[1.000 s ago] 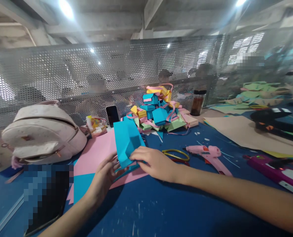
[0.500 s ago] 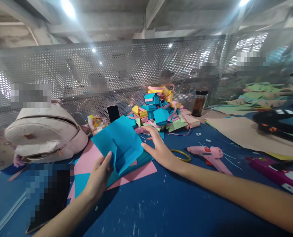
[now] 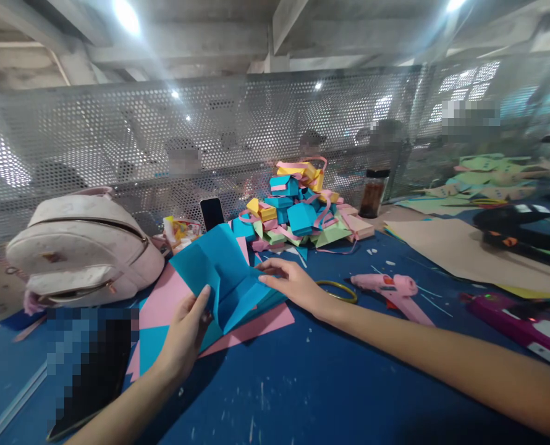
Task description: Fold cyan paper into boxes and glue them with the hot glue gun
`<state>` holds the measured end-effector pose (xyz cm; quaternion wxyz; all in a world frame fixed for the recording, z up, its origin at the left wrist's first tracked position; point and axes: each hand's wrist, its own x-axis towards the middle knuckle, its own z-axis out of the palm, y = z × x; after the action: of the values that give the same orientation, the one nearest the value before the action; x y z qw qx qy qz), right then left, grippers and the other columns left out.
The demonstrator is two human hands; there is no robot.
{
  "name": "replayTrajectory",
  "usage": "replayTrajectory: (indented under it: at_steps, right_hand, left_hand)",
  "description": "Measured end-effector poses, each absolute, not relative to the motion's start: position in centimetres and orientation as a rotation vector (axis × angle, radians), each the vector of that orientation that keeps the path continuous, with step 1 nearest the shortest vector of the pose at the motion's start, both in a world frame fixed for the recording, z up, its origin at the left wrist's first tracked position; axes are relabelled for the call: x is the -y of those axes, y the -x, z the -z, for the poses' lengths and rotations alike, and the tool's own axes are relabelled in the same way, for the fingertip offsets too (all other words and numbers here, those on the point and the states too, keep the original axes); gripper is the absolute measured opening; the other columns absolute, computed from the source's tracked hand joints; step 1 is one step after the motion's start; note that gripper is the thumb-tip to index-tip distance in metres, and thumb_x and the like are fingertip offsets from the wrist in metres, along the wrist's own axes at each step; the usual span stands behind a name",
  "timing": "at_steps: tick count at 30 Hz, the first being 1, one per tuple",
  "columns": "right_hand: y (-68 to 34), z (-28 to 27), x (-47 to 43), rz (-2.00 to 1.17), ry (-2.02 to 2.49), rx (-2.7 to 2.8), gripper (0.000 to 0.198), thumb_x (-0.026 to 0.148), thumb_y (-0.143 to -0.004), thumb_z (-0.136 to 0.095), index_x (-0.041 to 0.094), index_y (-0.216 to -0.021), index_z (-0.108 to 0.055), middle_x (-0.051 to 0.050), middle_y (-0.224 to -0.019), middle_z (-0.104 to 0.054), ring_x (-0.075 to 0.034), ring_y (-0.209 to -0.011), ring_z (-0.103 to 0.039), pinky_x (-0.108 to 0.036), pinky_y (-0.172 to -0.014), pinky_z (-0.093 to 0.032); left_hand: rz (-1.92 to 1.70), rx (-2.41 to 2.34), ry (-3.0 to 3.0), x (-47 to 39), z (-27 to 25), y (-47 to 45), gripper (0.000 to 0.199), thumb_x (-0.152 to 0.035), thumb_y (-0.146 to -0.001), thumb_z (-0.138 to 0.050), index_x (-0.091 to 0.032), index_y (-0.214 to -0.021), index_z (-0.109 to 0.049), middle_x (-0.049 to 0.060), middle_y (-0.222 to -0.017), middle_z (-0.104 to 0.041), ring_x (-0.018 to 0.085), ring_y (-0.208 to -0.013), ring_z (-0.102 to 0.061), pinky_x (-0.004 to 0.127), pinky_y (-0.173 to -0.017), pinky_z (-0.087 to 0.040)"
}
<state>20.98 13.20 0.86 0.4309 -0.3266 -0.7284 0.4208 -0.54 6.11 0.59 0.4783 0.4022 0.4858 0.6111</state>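
Note:
A blue sheet of paper point(image 3: 232, 262) with creases and raised flaps is held up over the table. My left hand point(image 3: 186, 330) grips its lower left part, thumb on the near side and the other fingers mostly hidden behind. At the sheet's right edge my right hand point(image 3: 300, 289) closes thumb and fingers on a flap. Under it lie pink paper sheets point(image 3: 268, 327) and more blue paper point(image 3: 153, 346). Just past my right hand rests a yellow ring point(image 3: 337, 292), perhaps a roll of tape, partly hidden by the wrist.
Behind stands a pile of folded paper boxes point(image 3: 298, 207). A pink glue gun point(image 3: 389, 287) and a purple-white device point(image 3: 516, 321) lie right. Also around: a white backpack point(image 3: 84, 247), a phone point(image 3: 211, 213), a dark-lidded bottle point(image 3: 374, 194), brown paper point(image 3: 446, 247), and a perforated metal partition point(image 3: 247, 117).
My right hand has moved slightly down and left, from open beside the sheet to closed on its right flap. The sheet's upper part has folded lower; my left hand keeps its hold.

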Motion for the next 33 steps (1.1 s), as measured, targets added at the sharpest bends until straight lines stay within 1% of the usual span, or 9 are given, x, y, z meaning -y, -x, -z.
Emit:
replayTrajectory:
  at_steps: [2,4,8,10,14,19,26,29,33]
  right_hand:
    - [-21.0,-0.8,-13.3,-1.06,0.812,1.823,0.019,0.032,-0.084,-0.062,0.017,-0.095,-0.064,-0.009,-0.104,-0.069,-0.024,-0.098,-0.066,-0.036,-0.084,-0.052]
    - [-21.0,-0.7,-13.4,-1.053,0.824,1.824,0.02,0.033,-0.083,-0.063,0.016,-0.094,-0.064,-0.009,-0.099,-0.07,-0.024,-0.095,-0.066,-0.037,-0.083,-0.052]
    - [-21.0,-0.5,-13.6,-1.048,0.839,1.849,0.018,0.032,-0.081,-0.064,0.015,-0.088,-0.064,-0.008,-0.09,-0.07,-0.023,-0.085,-0.066,-0.035,-0.076,-0.052]
    - [-21.0,-0.5,-13.6,-1.057,0.834,1.874,0.014,0.028,-0.08,-0.065,0.015,-0.085,-0.065,-0.008,-0.09,-0.07,-0.021,-0.082,-0.066,-0.033,-0.072,-0.052]
    - [-20.9,-0.2,-13.6,-1.064,0.829,1.913,0.01,0.022,-0.076,-0.066,0.016,-0.084,-0.066,-0.006,-0.088,-0.07,-0.019,-0.079,-0.065,-0.03,-0.07,-0.052]
    - [-20.9,0.3,-13.7,-1.086,0.839,1.918,0.008,0.018,-0.071,-0.069,0.016,-0.077,-0.064,-0.003,-0.083,-0.068,-0.018,-0.077,-0.064,-0.029,-0.068,-0.051]
    - [-20.7,0.4,-13.8,-1.127,0.849,1.874,0.019,0.014,-0.064,-0.071,0.017,-0.075,-0.056,0.002,-0.07,-0.06,-0.014,-0.067,-0.059,-0.025,-0.06,-0.047]
    - [-20.6,0.0,-13.6,-1.165,0.824,1.899,0.021,0.016,-0.065,-0.071,0.016,-0.081,-0.059,0.003,-0.067,-0.061,-0.013,-0.063,-0.059,-0.023,-0.057,-0.047]
    - [-20.6,-0.4,-12.6,-1.182,0.802,1.965,0.013,0.022,-0.066,-0.074,0.016,-0.071,-0.064,0.001,-0.067,-0.065,-0.016,-0.065,-0.062,-0.024,-0.058,-0.048]
  left_hand:
    - [-1.485,-1.196,-1.001,-6.1,-0.6,0.6,0.04,-0.047,-0.074,-0.076,-0.017,-0.062,-0.053,-0.011,-0.049,-0.032,0.005,-0.043,-0.028,0.016,-0.04,-0.027]
    - [-1.461,-1.199,-1.036,-6.1,-0.6,0.6,0.036,-0.046,-0.075,-0.075,-0.017,-0.063,-0.057,-0.01,-0.048,-0.037,0.006,-0.042,-0.031,0.017,-0.04,-0.028]
    - [-1.372,-1.175,-1.154,-6.1,-0.8,0.5,0.028,-0.043,-0.078,-0.072,-0.016,-0.072,-0.068,-0.001,-0.064,-0.061,0.012,-0.056,-0.052,0.022,-0.056,-0.043]
    - [-1.346,-1.183,-1.207,-6.0,-1.1,0.5,0.025,-0.041,-0.078,-0.072,-0.016,-0.075,-0.07,0.0,-0.069,-0.066,0.015,-0.062,-0.055,0.024,-0.061,-0.045]
    - [-1.317,-1.223,-1.302,-5.7,-1.8,0.2,0.024,-0.039,-0.075,-0.074,-0.017,-0.068,-0.072,0.0,-0.062,-0.066,0.015,-0.059,-0.053,0.023,-0.058,-0.043]
    - [-1.248,-1.254,-1.407,-5.5,-2.3,-0.1,0.026,-0.041,-0.075,-0.072,-0.016,-0.069,-0.073,0.002,-0.065,-0.066,0.017,-0.06,-0.053,0.025,-0.059,-0.042]
    - [-1.148,-1.238,-1.555,-5.2,-2.0,0.0,0.023,-0.036,-0.078,-0.069,-0.016,-0.068,-0.072,0.001,-0.063,-0.061,0.016,-0.059,-0.048,0.023,-0.055,-0.038]
    - [-1.108,-1.235,-1.595,-4.9,-2.1,-0.3,0.024,-0.035,-0.078,-0.07,-0.016,-0.063,-0.07,0.001,-0.061,-0.059,0.016,-0.057,-0.046,0.023,-0.054,-0.037]
    - [-1.086,-1.284,-1.597,-4.5,-2.2,-0.6,0.024,-0.033,-0.075,-0.071,-0.016,-0.058,-0.068,0.0,-0.052,-0.054,0.013,-0.048,-0.04,0.023,-0.047,-0.031]
